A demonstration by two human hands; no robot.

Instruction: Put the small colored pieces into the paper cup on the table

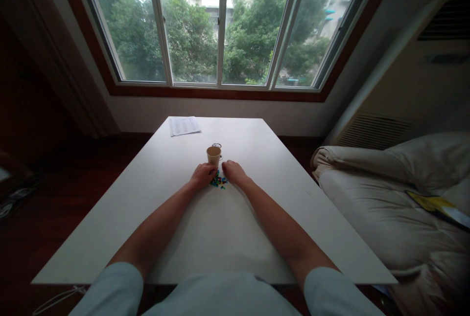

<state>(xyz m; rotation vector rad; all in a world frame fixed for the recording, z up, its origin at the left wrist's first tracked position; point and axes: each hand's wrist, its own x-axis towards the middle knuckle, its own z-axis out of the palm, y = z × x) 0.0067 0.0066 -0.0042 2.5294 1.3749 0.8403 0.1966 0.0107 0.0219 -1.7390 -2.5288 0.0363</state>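
Both my arms reach forward over the white table. A tan paper cup (213,155) stands upright, its mouth facing up. Just in front of it, my left hand (203,175) is closed near the cup's base, its fingertips at a small pile of colourful little pieces (219,180). To the right of the pile my right hand (234,171) is closed too, fingers curled together. What either hand pinches, if anything, is too small to make out. Behind the cup lies a thin dark looped thing (216,145), partly hidden by it.
Some printed papers (184,126) lie at the far left corner of the white table (279,159). A beige sofa (360,193) stands along the right side, with a yellow item (431,203) on it. Beyond the far edge is a wide window (220,27). A white cable (58,299) hangs at lower left.
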